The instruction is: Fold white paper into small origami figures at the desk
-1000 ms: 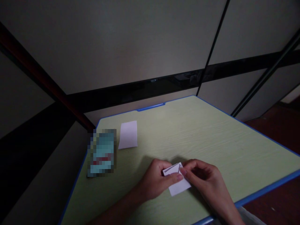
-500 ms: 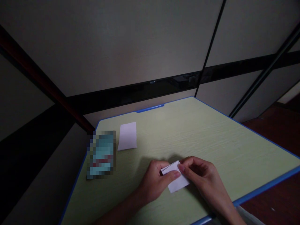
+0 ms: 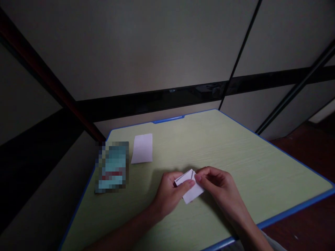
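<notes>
Between my two hands is a small piece of folded white paper (image 3: 193, 194), tilted, with loose layers showing along its upper edge. My left hand (image 3: 169, 191) grips it from the left, thumb flat on its face and fingers behind. With thumb and forefinger, my right hand (image 3: 220, 183) pinches its upper right edge, where a flap stands slightly apart. The fingers behind the paper are hidden. Both hands are above the near half of the table.
The pale table (image 3: 235, 146) has a blue rim and a blue handle slot (image 3: 169, 119) at its far edge. A white sheet of paper (image 3: 142, 148) lies at the back left. Beside it is a pixelated teal item (image 3: 113, 167). Wardrobe panels (image 3: 157, 48) rise behind.
The view has shifted slightly, so hands and paper appear a little higher and further left. The flap at the right fingertips now stands more apart from the paper.
</notes>
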{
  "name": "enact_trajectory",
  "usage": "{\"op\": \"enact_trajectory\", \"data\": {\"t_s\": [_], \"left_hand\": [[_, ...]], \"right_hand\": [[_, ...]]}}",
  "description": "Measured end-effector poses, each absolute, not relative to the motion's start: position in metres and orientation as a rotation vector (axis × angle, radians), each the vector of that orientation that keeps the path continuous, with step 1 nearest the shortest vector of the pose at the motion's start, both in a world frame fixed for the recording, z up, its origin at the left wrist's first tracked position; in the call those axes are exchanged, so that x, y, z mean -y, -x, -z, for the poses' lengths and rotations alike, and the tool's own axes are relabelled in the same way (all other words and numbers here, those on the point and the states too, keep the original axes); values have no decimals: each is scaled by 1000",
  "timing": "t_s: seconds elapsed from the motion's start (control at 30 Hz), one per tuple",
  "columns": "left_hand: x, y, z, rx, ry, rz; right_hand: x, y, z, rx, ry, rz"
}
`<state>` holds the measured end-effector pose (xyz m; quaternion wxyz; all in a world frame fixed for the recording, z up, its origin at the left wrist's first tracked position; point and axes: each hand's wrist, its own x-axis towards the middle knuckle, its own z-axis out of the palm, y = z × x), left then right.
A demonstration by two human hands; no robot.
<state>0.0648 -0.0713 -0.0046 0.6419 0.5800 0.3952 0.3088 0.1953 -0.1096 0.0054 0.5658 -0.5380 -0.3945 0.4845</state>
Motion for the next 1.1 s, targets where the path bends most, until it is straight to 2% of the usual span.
{"op": "enact_trajectory", "data": {"t_s": [1.1], "left_hand": [[69,-63,7,-857,-1377,-655]], "right_hand": [[111,-190,0,988,1305,-1060]]}}
